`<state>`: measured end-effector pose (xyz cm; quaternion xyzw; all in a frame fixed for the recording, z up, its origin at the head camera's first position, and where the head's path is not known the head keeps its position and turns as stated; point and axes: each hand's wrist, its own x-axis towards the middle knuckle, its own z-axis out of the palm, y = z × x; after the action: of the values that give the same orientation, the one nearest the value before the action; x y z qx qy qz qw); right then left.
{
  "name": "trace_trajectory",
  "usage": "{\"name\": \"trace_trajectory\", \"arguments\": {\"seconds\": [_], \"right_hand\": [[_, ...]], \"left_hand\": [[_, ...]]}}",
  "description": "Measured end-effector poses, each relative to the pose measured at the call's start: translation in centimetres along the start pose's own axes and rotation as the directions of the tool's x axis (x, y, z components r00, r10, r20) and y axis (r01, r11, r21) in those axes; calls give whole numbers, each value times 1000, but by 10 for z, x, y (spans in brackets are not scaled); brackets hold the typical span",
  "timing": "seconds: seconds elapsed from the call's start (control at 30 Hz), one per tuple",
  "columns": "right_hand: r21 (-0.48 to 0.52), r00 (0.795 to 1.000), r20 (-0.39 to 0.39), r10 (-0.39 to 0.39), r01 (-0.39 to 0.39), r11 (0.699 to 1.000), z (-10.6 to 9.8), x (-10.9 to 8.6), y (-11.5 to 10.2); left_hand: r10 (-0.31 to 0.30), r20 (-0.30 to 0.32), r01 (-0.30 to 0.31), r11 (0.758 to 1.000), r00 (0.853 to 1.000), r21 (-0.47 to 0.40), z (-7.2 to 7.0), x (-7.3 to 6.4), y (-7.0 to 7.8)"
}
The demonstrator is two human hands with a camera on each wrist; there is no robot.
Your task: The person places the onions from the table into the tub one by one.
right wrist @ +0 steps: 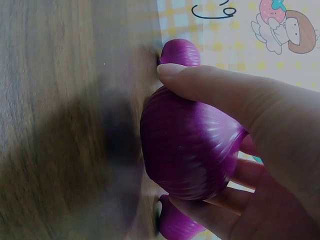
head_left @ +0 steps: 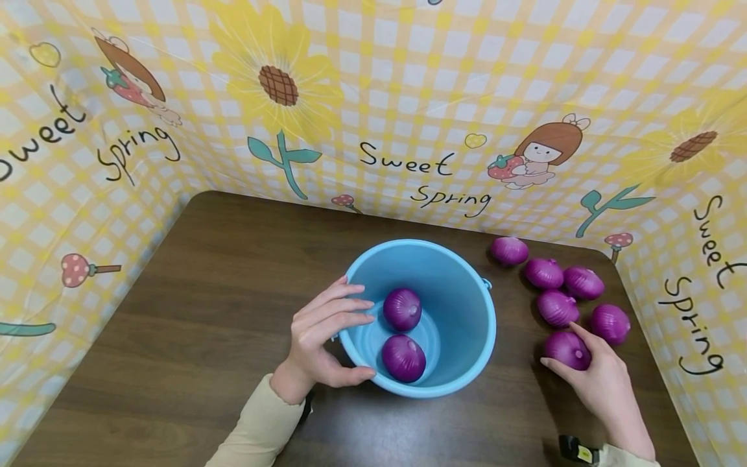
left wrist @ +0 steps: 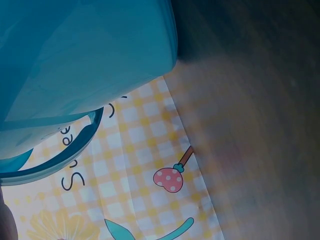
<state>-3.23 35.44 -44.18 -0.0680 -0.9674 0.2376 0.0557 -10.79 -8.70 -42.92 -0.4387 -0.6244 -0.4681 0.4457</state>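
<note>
A light blue bucket stands upright on the table, with two purple onions lying at its bottom. My left hand holds the bucket's left rim, its fingers reaching over the edge and the thumb lying along the near side. To the right of the bucket, my right hand grips another purple onion between thumb and fingers. The right wrist view shows this onion close up, the thumb on one side and fingers on the other. In the left wrist view, the bucket's outer wall hides most of the hand.
Several more purple onions lie in a loose group at the table's back right, close to the right hand. Yellow checked cloth with printed flowers walls in the back and sides. The brown wooden table extends left of the bucket.
</note>
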Motion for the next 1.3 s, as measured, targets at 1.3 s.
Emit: {"name": "trace_trajectory", "arguments": {"seconds": [1.3], "right_hand": [[20,994,-16,-112,112,994,-8,15,-37]], "left_hand": [[-3,7,3,1000,1000,-5,-1,1,1]]}}
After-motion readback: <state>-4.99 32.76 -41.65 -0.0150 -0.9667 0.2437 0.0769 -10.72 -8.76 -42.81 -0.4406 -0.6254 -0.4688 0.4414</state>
